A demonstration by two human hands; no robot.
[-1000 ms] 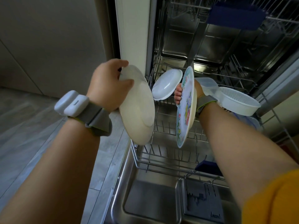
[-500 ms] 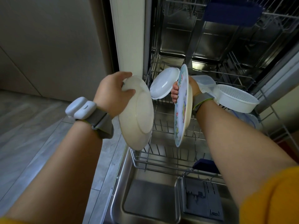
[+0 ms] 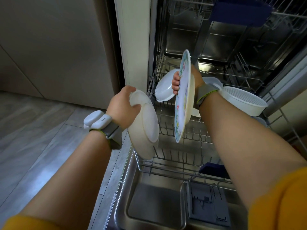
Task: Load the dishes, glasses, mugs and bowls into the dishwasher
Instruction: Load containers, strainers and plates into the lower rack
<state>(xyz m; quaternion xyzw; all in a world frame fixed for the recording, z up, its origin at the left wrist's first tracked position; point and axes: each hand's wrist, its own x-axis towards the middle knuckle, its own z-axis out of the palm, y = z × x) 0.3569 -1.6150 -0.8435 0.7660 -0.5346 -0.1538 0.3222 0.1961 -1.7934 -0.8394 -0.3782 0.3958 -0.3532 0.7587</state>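
With the left hand (image 3: 123, 107) gripping a cream plate (image 3: 143, 124) and the right hand (image 3: 181, 82) a floral plate (image 3: 182, 100), lower each edge-first between tines, probably free, near the lower rack (image 3: 174, 168) front edge.

Over the last second the right hand (image 3: 186, 83) lifts the floral plate (image 3: 182, 98) higher above the lower rack (image 3: 179, 130), so its top edge now reaches up against the dark tub interior, and the plate stands nearly edge-on. It now covers more of the white lidded container (image 3: 163, 89) behind it. The left hand (image 3: 123, 107) brings the cream plate (image 3: 144, 125) down and to the right, toward the rack's left front corner; its lower rim now overlaps the rack's front wires. The two plates are nearer each other.
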